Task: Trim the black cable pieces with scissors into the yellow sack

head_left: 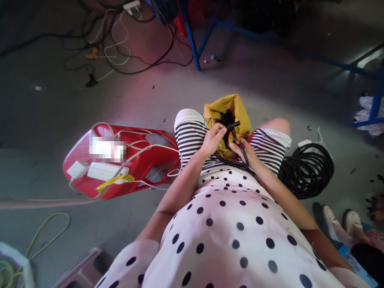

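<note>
I sit with a yellow bag (237, 110) between my knees, its mouth open and dark pieces inside. My left hand (213, 140) is closed on a short black connector (231, 125) that sticks out toward the bag. My right hand (244, 151) is closed around a black cable (244, 154) with an orange bit near the fingers. The cable loops down over my lap. Both hands are close together just in front of the bag.
A red plastic basket (141, 160) with white adapters and white cords lies on the floor at my left. A coil of black cable (307, 170) lies at my right. Blue frame legs (192, 40) and tangled cords stand ahead. Another person's white shoes (342, 224) are at lower right.
</note>
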The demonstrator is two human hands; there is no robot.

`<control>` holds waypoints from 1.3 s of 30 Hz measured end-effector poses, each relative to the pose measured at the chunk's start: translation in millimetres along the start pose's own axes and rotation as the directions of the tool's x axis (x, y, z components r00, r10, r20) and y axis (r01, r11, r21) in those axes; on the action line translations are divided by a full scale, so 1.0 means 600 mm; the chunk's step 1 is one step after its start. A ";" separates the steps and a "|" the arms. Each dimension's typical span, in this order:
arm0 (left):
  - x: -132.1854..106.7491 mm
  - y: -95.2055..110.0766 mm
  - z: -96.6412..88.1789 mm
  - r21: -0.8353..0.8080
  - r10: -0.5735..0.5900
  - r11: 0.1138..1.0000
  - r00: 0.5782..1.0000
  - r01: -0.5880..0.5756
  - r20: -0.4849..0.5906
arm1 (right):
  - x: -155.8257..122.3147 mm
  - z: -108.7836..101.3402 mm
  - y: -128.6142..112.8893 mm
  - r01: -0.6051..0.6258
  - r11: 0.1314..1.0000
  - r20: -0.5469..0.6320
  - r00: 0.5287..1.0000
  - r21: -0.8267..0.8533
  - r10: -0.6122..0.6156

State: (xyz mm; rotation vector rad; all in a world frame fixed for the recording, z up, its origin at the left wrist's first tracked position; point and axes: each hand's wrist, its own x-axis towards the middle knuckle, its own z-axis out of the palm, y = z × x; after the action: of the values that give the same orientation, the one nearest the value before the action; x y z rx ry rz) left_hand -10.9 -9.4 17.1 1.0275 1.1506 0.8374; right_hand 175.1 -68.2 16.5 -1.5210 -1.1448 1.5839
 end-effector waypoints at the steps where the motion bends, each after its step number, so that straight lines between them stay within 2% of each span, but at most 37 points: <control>1: 0.000 0.000 -0.001 0.010 0.014 1.000 1.000 -0.014 0.001 | 0.002 0.000 -0.001 0.003 1.000 -0.004 1.000 0.000 -0.003; 11: 0.002 -0.007 -0.012 0.148 0.182 0.972 0.983 -0.183 0.022 | 0.014 -0.011 0.012 0.000 0.998 -0.045 0.999 -0.068 -0.004; 23: 0.004 0.000 -0.012 0.204 0.183 0.962 0.983 -0.183 0.021 | 0.013 -0.009 -0.001 -0.011 1.000 -0.009 1.000 -0.007 0.011; 33: 0.003 0.010 -0.008 0.235 0.143 0.962 0.990 -0.137 -0.007 | 0.016 -0.005 0.000 -0.033 0.998 -0.011 0.999 -0.046 0.032; 36: 0.004 0.012 -0.010 0.284 0.146 0.947 0.989 -0.147 0.025 | 0.019 -0.012 0.000 -0.020 0.995 -0.028 0.999 -0.098 0.017; 39: 0.013 0.006 -0.015 0.325 0.129 0.933 0.987 -0.154 0.097 | 0.032 -0.023 0.001 -0.065 0.990 0.010 0.998 -0.121 0.067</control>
State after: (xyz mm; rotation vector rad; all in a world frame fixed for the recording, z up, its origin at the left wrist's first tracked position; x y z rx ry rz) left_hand -18.0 0.8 17.3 1.4226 1.1883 0.7235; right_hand 186.3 -48.9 8.7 -1.6441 -1.2290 1.5957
